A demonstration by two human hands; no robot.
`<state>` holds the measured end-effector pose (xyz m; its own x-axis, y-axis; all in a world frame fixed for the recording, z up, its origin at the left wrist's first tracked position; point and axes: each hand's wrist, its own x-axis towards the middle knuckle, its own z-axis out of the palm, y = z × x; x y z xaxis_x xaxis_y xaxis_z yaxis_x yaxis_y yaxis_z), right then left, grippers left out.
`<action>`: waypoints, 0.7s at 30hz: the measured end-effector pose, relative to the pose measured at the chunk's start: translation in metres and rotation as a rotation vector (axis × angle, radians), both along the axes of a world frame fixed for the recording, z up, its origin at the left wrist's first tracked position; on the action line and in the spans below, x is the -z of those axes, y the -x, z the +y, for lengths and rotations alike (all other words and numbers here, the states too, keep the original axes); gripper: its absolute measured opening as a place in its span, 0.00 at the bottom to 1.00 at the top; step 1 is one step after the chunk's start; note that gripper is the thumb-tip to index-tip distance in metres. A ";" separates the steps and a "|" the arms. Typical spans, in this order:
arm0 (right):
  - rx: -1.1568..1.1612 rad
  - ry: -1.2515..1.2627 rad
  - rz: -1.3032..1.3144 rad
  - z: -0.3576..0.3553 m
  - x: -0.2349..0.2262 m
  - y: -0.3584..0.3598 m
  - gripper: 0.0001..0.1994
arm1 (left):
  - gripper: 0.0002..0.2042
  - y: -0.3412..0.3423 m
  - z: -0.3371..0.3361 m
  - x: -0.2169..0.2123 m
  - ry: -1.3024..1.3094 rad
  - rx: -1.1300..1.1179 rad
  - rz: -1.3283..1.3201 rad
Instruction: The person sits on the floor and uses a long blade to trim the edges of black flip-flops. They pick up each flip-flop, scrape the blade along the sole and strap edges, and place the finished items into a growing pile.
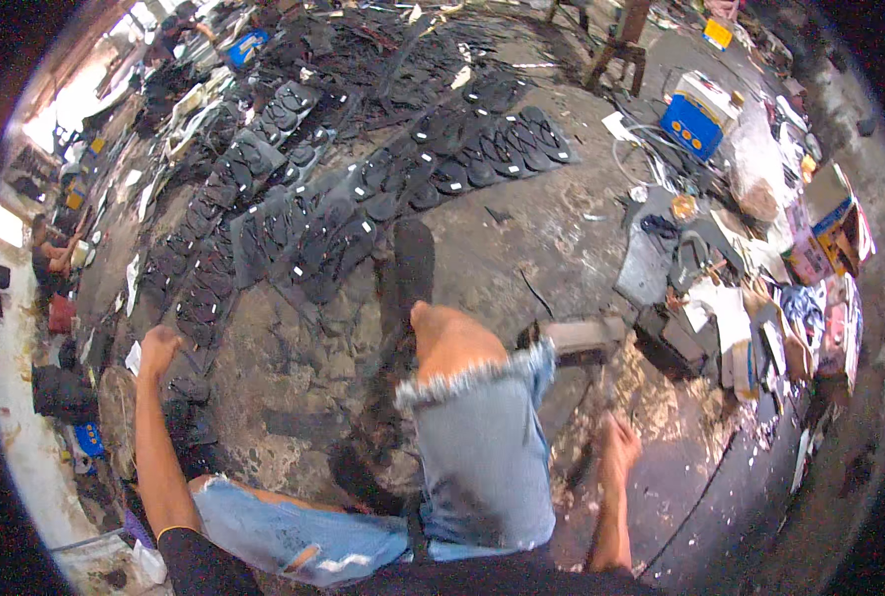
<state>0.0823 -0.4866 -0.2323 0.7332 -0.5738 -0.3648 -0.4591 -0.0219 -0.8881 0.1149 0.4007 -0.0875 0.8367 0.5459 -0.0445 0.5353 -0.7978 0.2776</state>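
My left hand (161, 352) is raised at the left, its fingers curled together; whatever they hold, if anything, is too small to make out. Dark sandals (204, 303) in a row lie just beyond it. Low on the right, my right hand (619, 449) hangs over the floor beside my thigh, blurred, so its fingers do not show clearly. A dark, sole-shaped piece (415, 260) stands out beyond my bare knee, apart from both hands. Many black sandals with straps (338, 243) lie in long rows on the floor ahead.
A grey block (584, 336) lies right of my knee, near dark boxes (669, 341). A blue and white container (699, 117), clear plastic bag (757, 179) and piled cartons (828, 223) crowd the right. Dark scraps (363, 60) cover the far floor. Another person (53, 253) sits at far left.
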 end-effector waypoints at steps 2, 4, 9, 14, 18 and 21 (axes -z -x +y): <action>0.076 0.027 -0.077 -0.006 -0.004 0.011 0.15 | 0.17 -0.039 -0.009 0.022 -0.069 0.014 -0.105; -0.003 0.020 -0.134 -0.012 0.013 -0.003 0.17 | 0.19 -0.084 -0.045 0.070 0.313 -0.114 -0.246; -0.279 0.232 -0.014 0.028 0.029 -0.043 0.14 | 0.34 -0.154 -0.184 0.215 0.811 -0.466 -0.157; 0.071 0.086 -0.116 -0.010 0.000 0.013 0.13 | 0.32 -0.152 -0.174 0.272 0.847 -0.756 -0.210; -0.082 -0.012 -0.053 0.015 0.042 -0.059 0.12 | 0.24 -0.170 -0.180 0.294 0.698 -1.053 -0.332; -0.193 0.061 -0.017 0.027 0.048 -0.061 0.12 | 0.28 -0.157 -0.169 0.259 1.233 -0.875 -0.475</action>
